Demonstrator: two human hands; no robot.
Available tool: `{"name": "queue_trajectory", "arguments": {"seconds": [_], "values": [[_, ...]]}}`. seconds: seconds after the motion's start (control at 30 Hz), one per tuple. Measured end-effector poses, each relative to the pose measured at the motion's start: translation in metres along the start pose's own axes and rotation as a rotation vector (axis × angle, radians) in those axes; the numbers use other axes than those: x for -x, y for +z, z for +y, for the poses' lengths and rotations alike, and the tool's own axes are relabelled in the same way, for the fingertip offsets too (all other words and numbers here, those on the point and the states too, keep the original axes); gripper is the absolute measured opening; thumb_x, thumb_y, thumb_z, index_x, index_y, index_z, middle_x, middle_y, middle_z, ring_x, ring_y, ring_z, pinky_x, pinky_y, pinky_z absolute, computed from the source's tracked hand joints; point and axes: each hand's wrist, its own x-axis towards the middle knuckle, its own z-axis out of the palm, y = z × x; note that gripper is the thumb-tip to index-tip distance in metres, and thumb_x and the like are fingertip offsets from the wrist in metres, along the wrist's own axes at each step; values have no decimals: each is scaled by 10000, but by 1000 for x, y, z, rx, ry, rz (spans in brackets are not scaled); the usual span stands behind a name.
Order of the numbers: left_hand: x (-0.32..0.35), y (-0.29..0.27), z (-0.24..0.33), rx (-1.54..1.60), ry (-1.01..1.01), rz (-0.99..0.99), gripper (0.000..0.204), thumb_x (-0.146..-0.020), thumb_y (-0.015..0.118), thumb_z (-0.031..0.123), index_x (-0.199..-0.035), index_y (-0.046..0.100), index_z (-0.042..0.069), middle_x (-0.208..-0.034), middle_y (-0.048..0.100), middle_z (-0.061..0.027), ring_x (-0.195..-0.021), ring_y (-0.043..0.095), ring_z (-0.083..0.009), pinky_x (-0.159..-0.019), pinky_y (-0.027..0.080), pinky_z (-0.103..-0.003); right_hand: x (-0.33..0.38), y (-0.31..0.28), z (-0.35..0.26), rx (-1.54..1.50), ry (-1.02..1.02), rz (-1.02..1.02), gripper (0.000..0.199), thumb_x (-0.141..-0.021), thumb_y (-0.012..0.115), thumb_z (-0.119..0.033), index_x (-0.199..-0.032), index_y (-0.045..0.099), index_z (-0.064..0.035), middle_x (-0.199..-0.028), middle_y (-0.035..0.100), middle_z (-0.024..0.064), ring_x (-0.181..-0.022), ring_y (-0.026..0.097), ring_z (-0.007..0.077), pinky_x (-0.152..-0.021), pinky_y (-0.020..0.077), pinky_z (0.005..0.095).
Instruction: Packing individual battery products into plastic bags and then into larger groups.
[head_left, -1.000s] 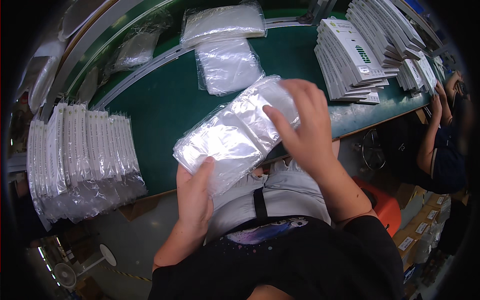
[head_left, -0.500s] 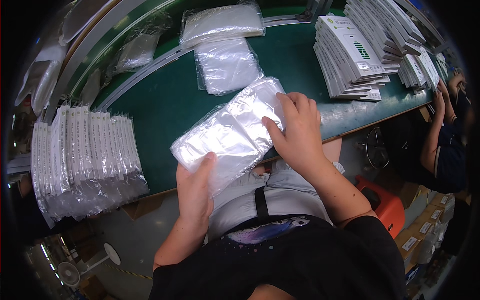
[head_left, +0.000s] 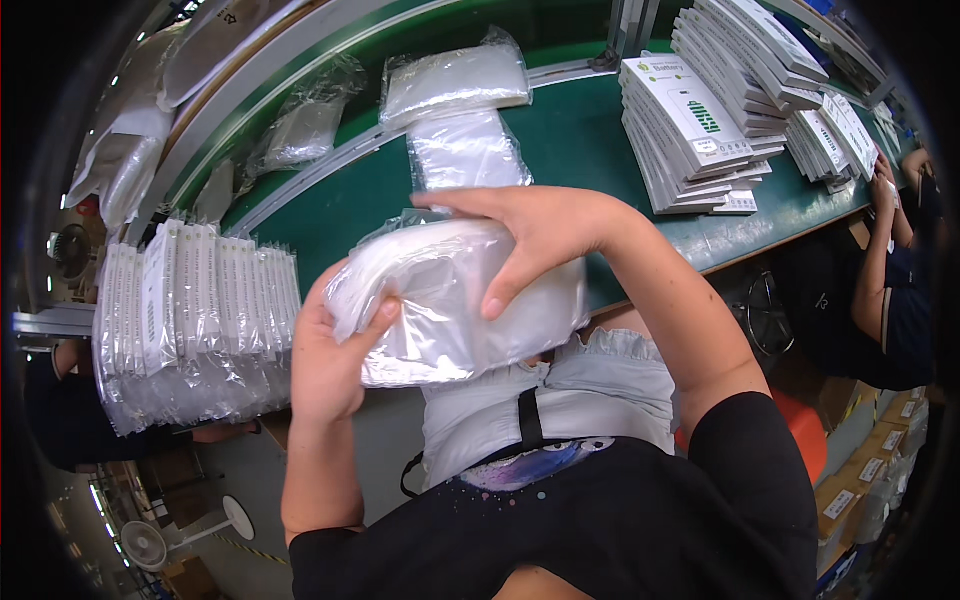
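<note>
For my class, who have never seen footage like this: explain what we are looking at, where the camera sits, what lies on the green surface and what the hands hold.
The picture comes from a wide fisheye camera worn on a person's head, looking down, so straight edges bend near the rim. The forearms rising from the bottom are that person's own. The left hand and right hand together grip a bundle of clear plastic bags. Beyond it runs a green work surface. On it lie more clear bags and, to the right, stacks of white flat boxes. At the left stands a row of bagged white packs. Another person's arm shows at the far right.
</note>
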Motion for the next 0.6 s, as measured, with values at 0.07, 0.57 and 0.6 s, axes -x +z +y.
{"name": "queue_trajectory", "arguments": {"seconds": [0.07, 0.57, 0.6], "values": [[-5, -7, 16, -43, 2, 8, 421, -792, 657, -59, -1185, 508, -26, -1075, 611, -92, -974, 589, -149, -852, 483, -286, -3, 3, 15, -92, 3, -65, 842, -637, 795, -326, -1315, 420, 4, -1230, 541, 194, -1097, 556, 272, -910, 444, 323], [-207, 14, 83, -869, 287, -297, 435, -746, 652, 86, -1167, 577, 11, -1033, 651, -116, -932, 612, -194, -842, 468, -310, -20, 16, 36, -1046, 262, 591, 365, -767, 667, -15, -1095, 554, 98, -1006, 635, 162, -883, 638, 214, -799, 503, 323], [-219, 22, 86, -921, 349, -289, 443, -737, 661, 90, -1167, 581, 22, -1032, 655, -120, -934, 616, -201, -840, 471, -311, -23, 13, 39, -1036, 261, 590, 365, -767, 667, -15, -1095, 554, 98, -1006, 635, 162, -883, 638, 214, -799, 503, 323]]}}
